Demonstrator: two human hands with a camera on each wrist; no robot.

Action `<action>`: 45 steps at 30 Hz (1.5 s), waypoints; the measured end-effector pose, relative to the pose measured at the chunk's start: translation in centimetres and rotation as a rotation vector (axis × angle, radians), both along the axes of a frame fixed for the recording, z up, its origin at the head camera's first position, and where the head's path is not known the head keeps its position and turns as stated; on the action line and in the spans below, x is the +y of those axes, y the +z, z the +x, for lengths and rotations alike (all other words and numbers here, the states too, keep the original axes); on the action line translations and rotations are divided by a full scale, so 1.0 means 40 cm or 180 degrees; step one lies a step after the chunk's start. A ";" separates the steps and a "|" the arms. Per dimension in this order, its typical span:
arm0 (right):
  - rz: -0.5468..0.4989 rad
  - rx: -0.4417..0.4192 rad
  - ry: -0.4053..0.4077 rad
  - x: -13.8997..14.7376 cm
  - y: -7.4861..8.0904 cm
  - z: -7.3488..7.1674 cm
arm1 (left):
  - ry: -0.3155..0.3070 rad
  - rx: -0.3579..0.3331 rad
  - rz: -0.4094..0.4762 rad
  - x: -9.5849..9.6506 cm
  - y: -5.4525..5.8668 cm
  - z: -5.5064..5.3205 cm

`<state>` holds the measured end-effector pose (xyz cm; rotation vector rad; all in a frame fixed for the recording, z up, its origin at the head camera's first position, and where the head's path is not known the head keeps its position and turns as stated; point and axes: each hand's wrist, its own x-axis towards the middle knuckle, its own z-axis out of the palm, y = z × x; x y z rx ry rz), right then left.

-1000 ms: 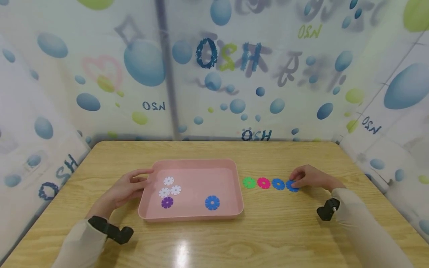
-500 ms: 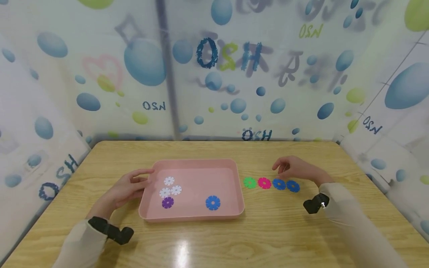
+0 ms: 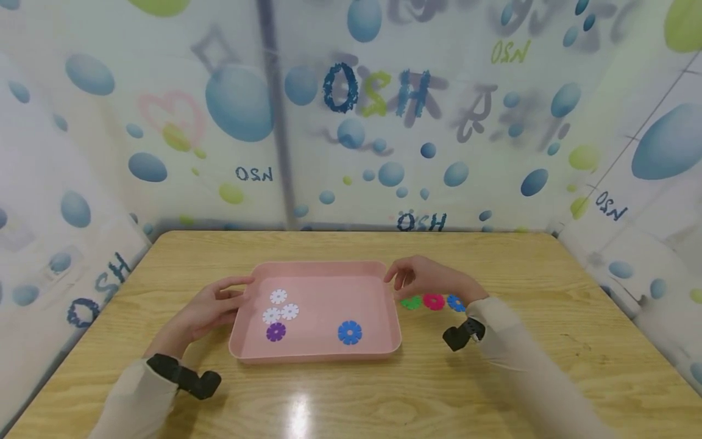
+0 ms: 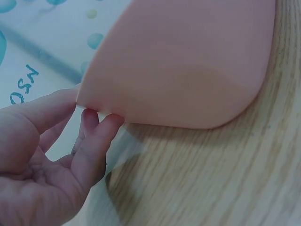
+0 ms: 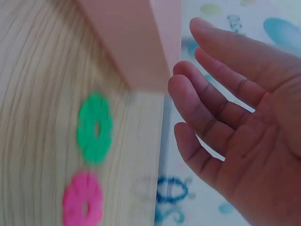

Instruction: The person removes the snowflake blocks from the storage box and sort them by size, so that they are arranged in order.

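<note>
My left hand [image 3: 211, 309] rests against the left side of a pink tray [image 3: 318, 266]. In the left wrist view the fingertips touch the tray's rim and outer wall near a corner. My right hand [image 3: 430, 278] hovers at the tray's right rim with its fingers loosely bent and nothing between them. Inside the tray lie a blue snowflake disc [image 3: 350, 333], a purple disc [image 3: 276, 331] and several white discs [image 3: 272, 314]. A green disc [image 5: 95, 128], a pink disc [image 3: 434, 302] and a blue disc [image 3: 456, 302] lie in a row right of the tray, partly under the right hand.
The wooden table [image 3: 351, 390] carries everything. Behind it and at both sides hangs a white curtain [image 3: 307, 152] with blue and green bubbles and lettering. Each wrist wears a black camera mount [image 3: 463, 334].
My right hand has let go of the last blue disc in the row and moved left over the row to the tray's right rim. The left hand has stayed in place.
</note>
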<state>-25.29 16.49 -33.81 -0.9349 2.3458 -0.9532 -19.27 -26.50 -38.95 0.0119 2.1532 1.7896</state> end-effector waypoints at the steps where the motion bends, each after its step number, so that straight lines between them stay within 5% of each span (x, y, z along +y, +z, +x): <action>1: -0.0009 -0.0015 0.0026 -0.014 0.002 0.002 | -0.0002 0.0003 -0.0002 0.000 0.000 0.000; 16: 0.0306 -0.0461 0.0252 -0.166 -0.008 -0.007 | 0.0021 -0.0014 0.0075 -0.003 -0.006 0.003; 29: 0.1436 0.0301 0.0708 -0.261 -0.008 -0.010 | 0.0007 -0.0006 0.0081 -0.002 -0.008 0.001; 36: 0.1680 -0.0122 0.0749 -0.280 -0.018 -0.005 | 0.0015 -0.0020 0.0068 -0.001 -0.005 0.000; 45: 0.1918 -0.0183 0.0964 -0.293 -0.021 -0.009 | 0.0021 -0.0023 0.0016 0.001 -0.001 -0.001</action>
